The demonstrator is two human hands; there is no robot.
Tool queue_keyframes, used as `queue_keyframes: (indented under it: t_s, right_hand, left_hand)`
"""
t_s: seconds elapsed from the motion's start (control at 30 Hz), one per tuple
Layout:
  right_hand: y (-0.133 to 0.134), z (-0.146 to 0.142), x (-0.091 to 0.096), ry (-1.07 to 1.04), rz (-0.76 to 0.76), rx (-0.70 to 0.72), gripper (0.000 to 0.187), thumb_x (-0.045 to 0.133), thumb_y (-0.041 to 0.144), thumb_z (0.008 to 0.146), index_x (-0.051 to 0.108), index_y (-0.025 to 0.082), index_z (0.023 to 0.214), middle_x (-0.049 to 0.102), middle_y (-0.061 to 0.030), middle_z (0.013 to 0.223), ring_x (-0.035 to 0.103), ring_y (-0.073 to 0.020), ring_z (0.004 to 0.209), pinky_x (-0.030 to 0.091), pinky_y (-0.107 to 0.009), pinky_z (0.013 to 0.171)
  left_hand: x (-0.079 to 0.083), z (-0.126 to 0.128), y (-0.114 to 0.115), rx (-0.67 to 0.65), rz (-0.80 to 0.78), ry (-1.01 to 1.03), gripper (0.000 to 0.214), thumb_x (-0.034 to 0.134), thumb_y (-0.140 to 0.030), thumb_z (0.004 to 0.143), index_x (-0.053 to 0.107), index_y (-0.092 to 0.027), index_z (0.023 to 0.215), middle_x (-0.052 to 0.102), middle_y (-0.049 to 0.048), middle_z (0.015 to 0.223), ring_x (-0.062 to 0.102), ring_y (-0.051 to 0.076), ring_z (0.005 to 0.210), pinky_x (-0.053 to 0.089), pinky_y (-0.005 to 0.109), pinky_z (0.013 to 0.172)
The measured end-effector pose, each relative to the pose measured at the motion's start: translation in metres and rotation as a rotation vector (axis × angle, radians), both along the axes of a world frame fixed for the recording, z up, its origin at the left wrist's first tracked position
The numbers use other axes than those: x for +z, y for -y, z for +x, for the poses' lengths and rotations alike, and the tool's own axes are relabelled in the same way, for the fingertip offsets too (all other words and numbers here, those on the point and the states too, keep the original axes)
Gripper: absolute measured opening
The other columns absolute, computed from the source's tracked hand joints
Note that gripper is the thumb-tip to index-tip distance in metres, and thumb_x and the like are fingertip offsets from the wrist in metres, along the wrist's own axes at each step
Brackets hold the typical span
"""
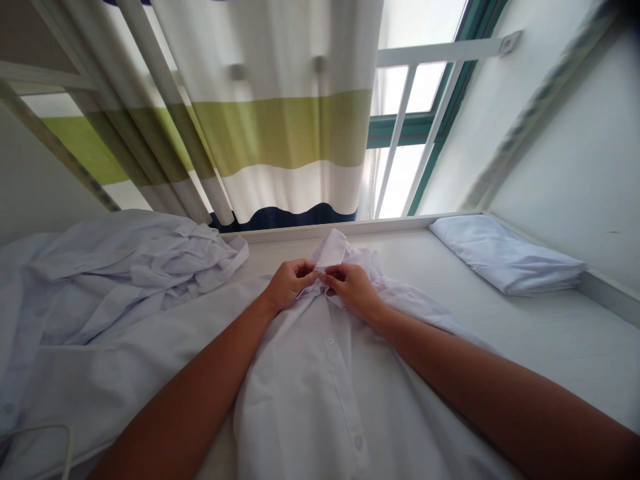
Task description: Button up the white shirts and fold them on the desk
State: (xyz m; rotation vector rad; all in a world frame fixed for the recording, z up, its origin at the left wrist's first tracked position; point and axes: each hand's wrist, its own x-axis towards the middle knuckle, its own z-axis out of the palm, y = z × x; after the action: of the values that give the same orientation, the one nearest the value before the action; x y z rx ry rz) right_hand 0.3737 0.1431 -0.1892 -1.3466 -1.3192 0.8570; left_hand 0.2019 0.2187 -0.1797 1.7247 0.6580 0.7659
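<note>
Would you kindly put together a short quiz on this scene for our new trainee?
1. True or false: the left hand and the right hand both pinch the white shirt at its collar.
2. What lies by the right wall? A a folded white bundle; B a shoe; C a basket.
3. Fill in: the crumpled pile of white cloth lies to the person's ____.
Key: 1 true; 2 A; 3 left.

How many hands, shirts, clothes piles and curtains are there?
2 hands: left hand, right hand
1 white shirt, pinched at its collar
1 crumpled white heap
1 folded white stack
1 striped curtain
Total: 6
</note>
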Motion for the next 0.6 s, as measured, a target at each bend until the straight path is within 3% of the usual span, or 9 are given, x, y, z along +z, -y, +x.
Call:
queue_keyframes:
  t_s: [0.17, 0.47, 0.6]
  right_hand:
    - [0.0026, -0.0017, 0.0026, -0.001, 0.018, -0.068, 0.019, 0.069, 0.035, 0.085, 0.066, 0.017, 0.081, 0.070, -0.0028, 0.072, 0.071, -0.0167, 0.060, 0.056, -0.025, 0.057]
    - [0.0007, 0.0005, -0.0020, -0.074, 0.015, -0.025, 0.015, 0.066, 0.031, 0.085, 0.067, 0.016, 0.084, 0.070, -0.0043, 0.076, 0.070, -0.0174, 0.061, 0.058, -0.028, 0.057]
    - [-0.0007, 0.0015, -0.0055, 0.004, 0.030, -0.036, 0.014, 0.066, 0.031, 0.084, 0.066, 0.017, 0.082, 0.072, -0.0050, 0.077, 0.069, -0.0181, 0.065, 0.057, -0.028, 0.059]
  left_hand:
    - [-0.0011, 0.0046, 0.0016, 0.033, 0.058, -0.005, 0.032, 0.071, -0.043, 0.084, 0.070, -0.013, 0.093, 0.068, 0.0034, 0.086, 0.059, 0.015, 0.076, 0.045, 0.026, 0.073]
    - [0.0003, 0.0011, 0.0006, 0.015, 0.011, -0.026, 0.034, 0.074, -0.045, 0.081, 0.071, -0.012, 0.091, 0.067, 0.0023, 0.082, 0.055, 0.012, 0.070, 0.041, 0.024, 0.067]
    - [-0.0001, 0.0017, -0.0008, -0.004, -0.005, -0.045, 0.035, 0.073, -0.045, 0.082, 0.072, -0.012, 0.093, 0.067, 0.0022, 0.080, 0.054, 0.012, 0.068, 0.039, 0.024, 0.064]
